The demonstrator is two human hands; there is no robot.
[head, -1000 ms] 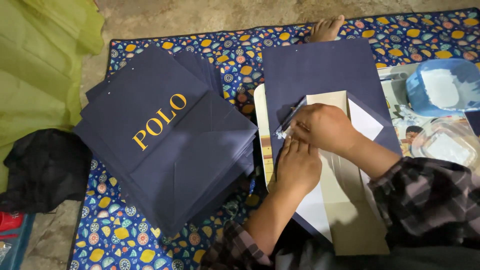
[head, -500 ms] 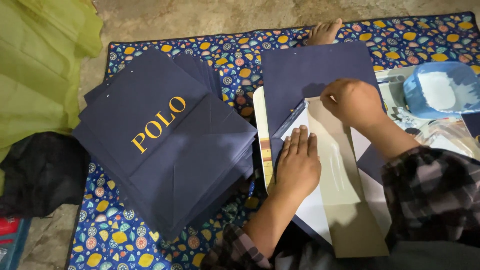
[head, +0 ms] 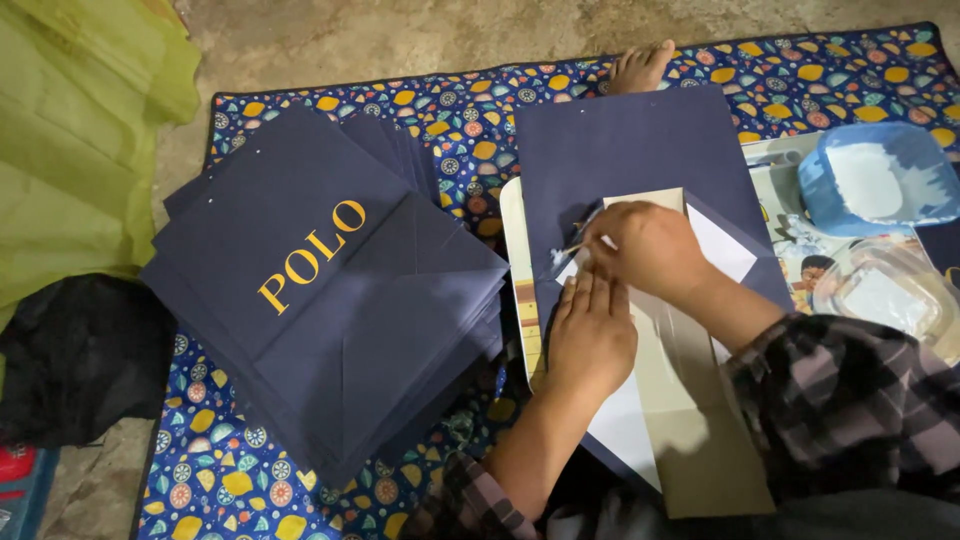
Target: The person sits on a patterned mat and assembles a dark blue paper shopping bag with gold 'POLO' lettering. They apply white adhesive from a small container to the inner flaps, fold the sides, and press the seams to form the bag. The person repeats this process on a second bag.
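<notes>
My left hand point(head: 590, 335) lies flat, fingers together, pressing on a navy paper sheet point(head: 630, 145) and the beige card strip point(head: 690, 420) laid along its folded white inner side. My right hand point(head: 650, 245) is closed on a thin glue stick or brush point(head: 572, 250) whose tip touches a white smear at the sheet's fold. The sheet rests on a pale board point(head: 516, 260).
A stack of folded navy paper bags point(head: 330, 290) with yellow lettering lies to the left on a patterned blue mat point(head: 430, 110). A blue tub of white paste point(head: 875, 180) and a clear container point(head: 895, 295) sit at the right. A bare foot point(head: 640, 68), green cloth point(head: 70, 150) and black bag point(head: 75, 355) surround.
My right hand went right toward the blue tub, then came back left to the fold with the applicator. My left hand stayed pressed on the sheet.
</notes>
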